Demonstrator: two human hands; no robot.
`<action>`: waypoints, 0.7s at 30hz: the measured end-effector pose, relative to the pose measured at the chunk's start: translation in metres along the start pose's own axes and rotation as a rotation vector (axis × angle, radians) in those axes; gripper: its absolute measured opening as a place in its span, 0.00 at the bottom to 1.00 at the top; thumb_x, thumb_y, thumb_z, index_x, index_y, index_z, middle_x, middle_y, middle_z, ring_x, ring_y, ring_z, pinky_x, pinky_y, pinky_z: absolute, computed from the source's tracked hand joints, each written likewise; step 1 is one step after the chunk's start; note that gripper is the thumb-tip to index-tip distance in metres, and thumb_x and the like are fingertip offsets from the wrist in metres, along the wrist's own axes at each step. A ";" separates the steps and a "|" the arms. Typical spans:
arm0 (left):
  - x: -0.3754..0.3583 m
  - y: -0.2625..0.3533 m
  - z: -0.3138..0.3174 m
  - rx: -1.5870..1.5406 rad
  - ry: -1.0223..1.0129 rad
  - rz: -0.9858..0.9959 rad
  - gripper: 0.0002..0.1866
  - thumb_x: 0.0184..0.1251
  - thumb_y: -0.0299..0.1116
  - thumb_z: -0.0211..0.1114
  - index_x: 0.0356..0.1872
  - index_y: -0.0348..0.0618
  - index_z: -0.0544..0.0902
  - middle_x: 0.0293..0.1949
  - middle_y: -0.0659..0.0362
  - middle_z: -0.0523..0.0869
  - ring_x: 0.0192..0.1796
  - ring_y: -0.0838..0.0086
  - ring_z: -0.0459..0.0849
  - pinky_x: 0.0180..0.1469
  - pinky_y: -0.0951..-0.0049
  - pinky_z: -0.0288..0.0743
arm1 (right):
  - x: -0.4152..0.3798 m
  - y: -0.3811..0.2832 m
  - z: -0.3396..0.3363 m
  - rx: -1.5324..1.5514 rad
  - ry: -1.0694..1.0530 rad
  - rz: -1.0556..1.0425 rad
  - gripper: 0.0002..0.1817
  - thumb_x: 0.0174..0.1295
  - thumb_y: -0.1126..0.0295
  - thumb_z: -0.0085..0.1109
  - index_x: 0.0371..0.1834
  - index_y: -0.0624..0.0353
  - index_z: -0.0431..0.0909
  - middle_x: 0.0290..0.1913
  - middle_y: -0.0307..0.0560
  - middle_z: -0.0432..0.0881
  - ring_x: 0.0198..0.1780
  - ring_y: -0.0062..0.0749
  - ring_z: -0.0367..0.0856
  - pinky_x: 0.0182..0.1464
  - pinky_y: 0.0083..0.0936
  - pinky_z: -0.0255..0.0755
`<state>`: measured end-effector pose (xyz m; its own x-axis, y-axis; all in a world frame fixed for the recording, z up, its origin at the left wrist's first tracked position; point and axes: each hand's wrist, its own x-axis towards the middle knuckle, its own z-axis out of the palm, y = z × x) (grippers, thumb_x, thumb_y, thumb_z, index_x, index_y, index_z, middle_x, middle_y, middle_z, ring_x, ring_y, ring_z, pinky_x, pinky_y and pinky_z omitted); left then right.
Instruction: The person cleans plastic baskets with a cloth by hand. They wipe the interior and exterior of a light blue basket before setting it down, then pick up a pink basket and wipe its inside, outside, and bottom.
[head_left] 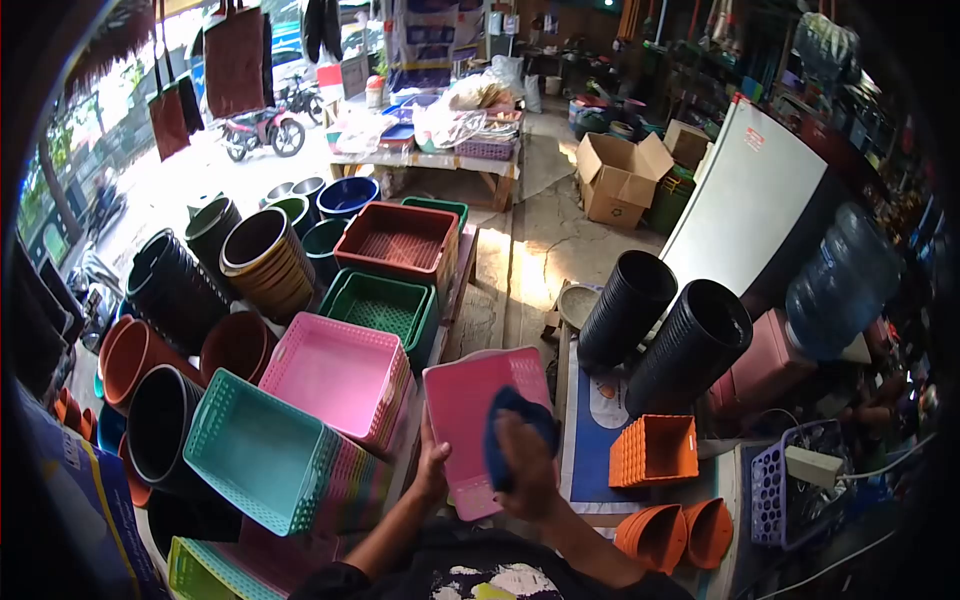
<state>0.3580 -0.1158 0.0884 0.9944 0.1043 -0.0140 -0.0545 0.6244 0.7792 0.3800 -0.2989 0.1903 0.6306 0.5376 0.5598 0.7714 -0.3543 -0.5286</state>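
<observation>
A pink plastic basket [462,405] is tilted up in front of my body. My left hand [431,463] grips it by its left side. My right hand [525,462] is closed around a dark blue cloth [497,432], which lies against the inside of the basket on its right half. Part of the cloth and the basket's lower right is hidden by that hand. To the left, near my left hand, is a stack of pink baskets [335,370], with a stack topped by a turquoise basket [262,450] nearer to me.
Green baskets [378,308] and a brown basket [397,240] stand beyond the pink stack, with pots [265,250] to their left. At right are tall stacks of black pots [690,345], orange square pots [655,450] and a purple basket [775,490]. A cardboard box [615,180] sits farther back.
</observation>
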 end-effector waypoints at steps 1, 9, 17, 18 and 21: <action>-0.001 0.003 0.007 0.032 -0.003 0.021 0.63 0.48 0.56 0.71 0.78 0.53 0.36 0.73 0.49 0.55 0.76 0.58 0.55 0.74 0.55 0.52 | 0.003 0.003 0.012 -0.004 0.017 -0.003 0.41 0.55 0.63 0.59 0.72 0.69 0.59 0.72 0.63 0.64 0.74 0.53 0.61 0.74 0.46 0.52; 0.003 0.023 0.010 0.275 -0.041 0.180 0.67 0.42 0.65 0.71 0.78 0.44 0.43 0.75 0.48 0.52 0.77 0.59 0.51 0.76 0.57 0.46 | 0.016 0.039 0.078 -0.345 -0.507 0.004 0.40 0.60 0.66 0.53 0.77 0.59 0.51 0.79 0.54 0.48 0.80 0.47 0.45 0.77 0.50 0.44; -0.001 0.063 0.030 0.164 -0.090 0.163 0.55 0.49 0.56 0.70 0.75 0.41 0.52 0.68 0.51 0.66 0.69 0.63 0.68 0.68 0.61 0.64 | 0.098 0.063 0.084 -0.396 -0.238 -0.258 0.41 0.55 0.64 0.61 0.74 0.59 0.57 0.77 0.57 0.53 0.79 0.49 0.47 0.78 0.49 0.40; 0.004 0.063 0.023 0.165 -0.089 0.210 0.55 0.49 0.56 0.70 0.74 0.41 0.54 0.67 0.51 0.67 0.68 0.63 0.69 0.68 0.61 0.65 | 0.101 0.058 0.083 -0.294 -0.266 -0.176 0.43 0.54 0.63 0.62 0.74 0.59 0.57 0.77 0.59 0.54 0.79 0.52 0.48 0.78 0.49 0.39; 0.008 0.051 -0.005 0.218 0.004 0.299 0.54 0.48 0.56 0.71 0.73 0.41 0.56 0.65 0.51 0.69 0.66 0.63 0.71 0.65 0.62 0.68 | 0.091 0.065 0.097 -0.121 0.034 0.062 0.45 0.52 0.61 0.63 0.76 0.55 0.55 0.76 0.64 0.53 0.78 0.57 0.47 0.78 0.51 0.39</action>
<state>0.3623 -0.0799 0.1248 0.9371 0.2607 0.2320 -0.3215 0.3863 0.8645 0.4791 -0.1987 0.1454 0.6779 0.4864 0.5512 0.7346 -0.4764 -0.4831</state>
